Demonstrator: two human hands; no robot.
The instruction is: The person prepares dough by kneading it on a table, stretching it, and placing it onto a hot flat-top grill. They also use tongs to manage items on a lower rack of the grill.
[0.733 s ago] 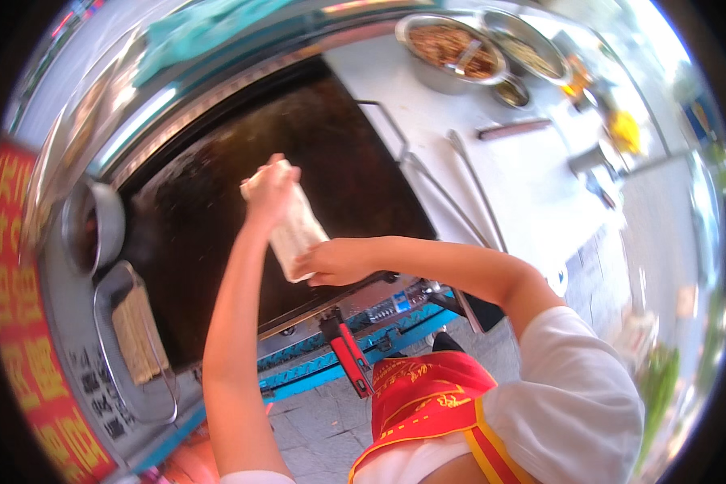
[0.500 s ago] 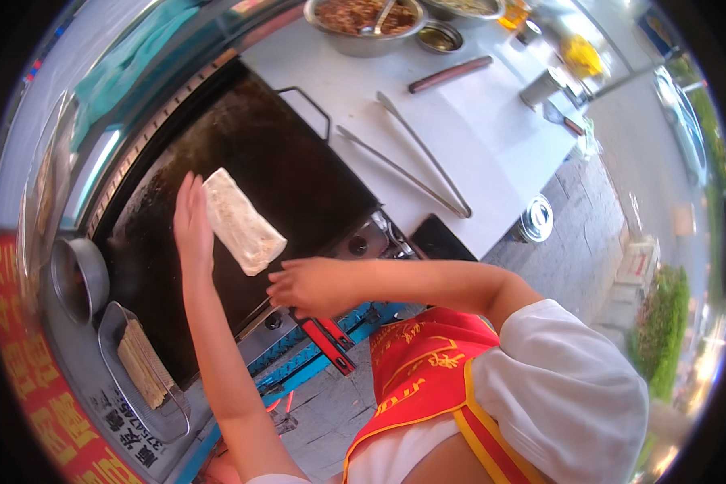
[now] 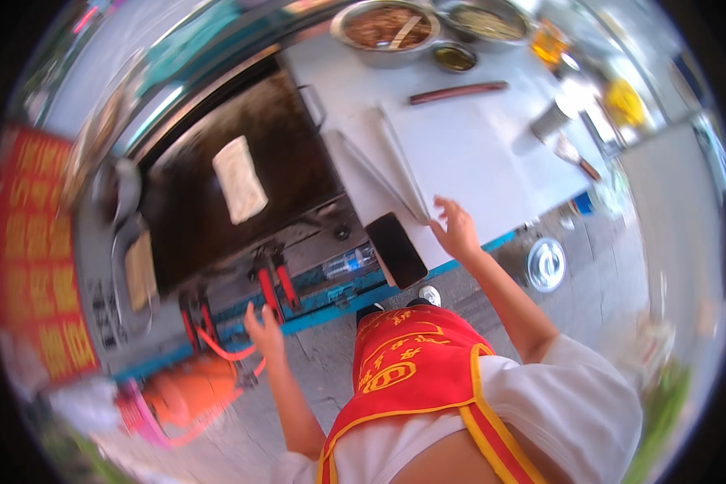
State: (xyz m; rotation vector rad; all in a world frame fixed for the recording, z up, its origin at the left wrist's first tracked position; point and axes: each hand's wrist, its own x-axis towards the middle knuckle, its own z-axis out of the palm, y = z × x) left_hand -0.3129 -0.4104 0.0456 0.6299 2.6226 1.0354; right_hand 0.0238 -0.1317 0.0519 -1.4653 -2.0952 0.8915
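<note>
One hand, the right, perhaps touches one pair of tongs.

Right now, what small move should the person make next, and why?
I'd probably close the right hand on the tongs: it is open, right by their joined end, and the dough lies unheld on the griddle.

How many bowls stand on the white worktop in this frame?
3, all toward the far edge: a large bowl of reddish-brown food, a second bowl of paler food to its right, and a small bowl nearer, between them. Others may be out of view.
</note>
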